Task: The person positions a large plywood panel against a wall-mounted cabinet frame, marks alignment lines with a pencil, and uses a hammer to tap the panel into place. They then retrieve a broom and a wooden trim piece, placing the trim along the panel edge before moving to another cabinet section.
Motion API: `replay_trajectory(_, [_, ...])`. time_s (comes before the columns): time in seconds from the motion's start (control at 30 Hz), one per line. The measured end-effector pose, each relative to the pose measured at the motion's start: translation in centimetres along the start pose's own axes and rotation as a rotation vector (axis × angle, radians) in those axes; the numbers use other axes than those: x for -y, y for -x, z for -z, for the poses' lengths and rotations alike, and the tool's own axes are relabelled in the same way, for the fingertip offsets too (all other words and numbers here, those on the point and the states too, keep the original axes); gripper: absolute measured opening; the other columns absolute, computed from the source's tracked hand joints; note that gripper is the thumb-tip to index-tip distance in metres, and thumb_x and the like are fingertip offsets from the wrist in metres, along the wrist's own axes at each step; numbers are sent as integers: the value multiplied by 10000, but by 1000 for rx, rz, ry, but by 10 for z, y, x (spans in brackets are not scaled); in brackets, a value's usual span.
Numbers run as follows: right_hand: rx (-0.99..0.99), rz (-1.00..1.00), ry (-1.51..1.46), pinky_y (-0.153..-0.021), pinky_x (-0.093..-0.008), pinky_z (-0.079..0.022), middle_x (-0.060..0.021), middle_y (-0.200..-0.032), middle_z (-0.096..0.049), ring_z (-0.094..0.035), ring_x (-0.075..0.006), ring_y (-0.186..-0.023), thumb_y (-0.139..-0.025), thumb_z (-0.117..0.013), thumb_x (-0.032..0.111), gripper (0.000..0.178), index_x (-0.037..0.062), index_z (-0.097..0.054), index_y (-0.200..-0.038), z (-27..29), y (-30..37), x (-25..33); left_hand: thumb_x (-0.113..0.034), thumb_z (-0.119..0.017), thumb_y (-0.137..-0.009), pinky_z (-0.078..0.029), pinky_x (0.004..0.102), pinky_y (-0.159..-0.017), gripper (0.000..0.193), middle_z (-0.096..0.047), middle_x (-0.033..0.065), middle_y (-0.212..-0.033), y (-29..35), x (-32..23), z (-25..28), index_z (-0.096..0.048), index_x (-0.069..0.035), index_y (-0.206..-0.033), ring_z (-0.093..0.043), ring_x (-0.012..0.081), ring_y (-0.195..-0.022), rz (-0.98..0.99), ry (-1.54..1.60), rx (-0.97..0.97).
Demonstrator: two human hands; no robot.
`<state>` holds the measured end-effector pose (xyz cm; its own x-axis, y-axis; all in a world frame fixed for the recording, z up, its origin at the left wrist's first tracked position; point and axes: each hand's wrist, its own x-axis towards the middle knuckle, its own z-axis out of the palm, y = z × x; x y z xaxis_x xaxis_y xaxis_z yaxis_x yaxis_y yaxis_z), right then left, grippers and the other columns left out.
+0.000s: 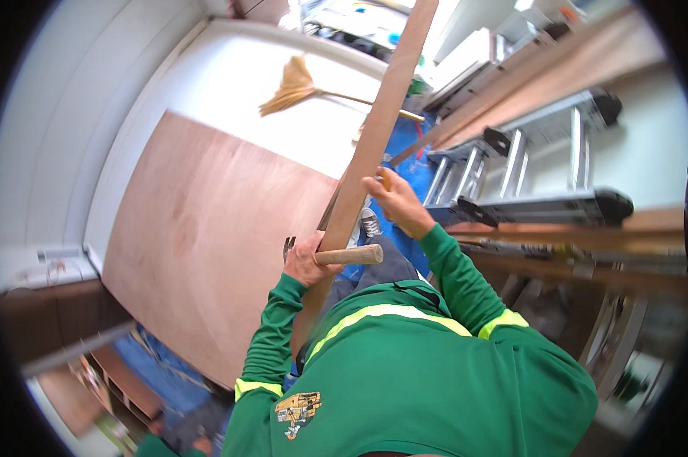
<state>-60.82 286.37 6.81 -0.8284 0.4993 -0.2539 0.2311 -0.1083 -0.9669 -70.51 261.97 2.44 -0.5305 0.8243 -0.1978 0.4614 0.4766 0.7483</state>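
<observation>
A long wooden board (380,126) slants up and away in front of me. My left hand (304,260) is closed around a hammer (352,256); its wooden handle points right across the board, and part of its dark claw shows left of the fingers. This hand also rests against the board's left edge. At the board's right edge, my right hand (399,204) is closed on a small yellow-orange object (384,179), mostly hidden by the fingers, so its kind is unclear. Left of the board lies a large plywood sheet (207,236).
A straw broom (294,85) lies on the white surface beyond the plywood. On the right, a folded metal ladder (527,164) lies beside wooden beams (572,65). Blue sheeting (409,148) covers the floor. A green-clothed figure (161,445) shows at lower left.
</observation>
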Motion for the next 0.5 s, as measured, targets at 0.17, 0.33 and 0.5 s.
replay_trajectory(0.17, [-241, 244, -171, -829, -261, -522, -42, -1028, -690, -621, -90, -928, -1026, -629, 164, 260, -41, -621, -1186, 42, -7, 25, -365, -885, -730, -550, 407, -732, 621, -653, 96, -923, -48, -37, -17, -641, -100, -1235, -669, 271, -831, -228, -4, -39])
replay_trajectory(0.33, [-446, 378, -36, -791, -267, -538, -36, -1006, -704, -636, -89, -897, -1004, -649, 126, 222, -28, -646, -1164, 133, -21, 35, -253, -793, -895, -472, 319, -695, 517, -557, 58, -878, -107, -48, -42, -629, -76, -1352, -531, 169, -755, -351, 192, -303])
replay_trajectory(0.5, [-737, 210, 238, -797, -362, -566, -149, -969, -763, -744, -246, -883, -950, -716, 268, 310, -3, -710, -1101, 245, -42, -3, -490, -625, -999, -353, 233, -620, 541, -418, -83, -747, -157, -30, -63, -647, -50, -1313, -405, 47, -682, -139, 374, -247])
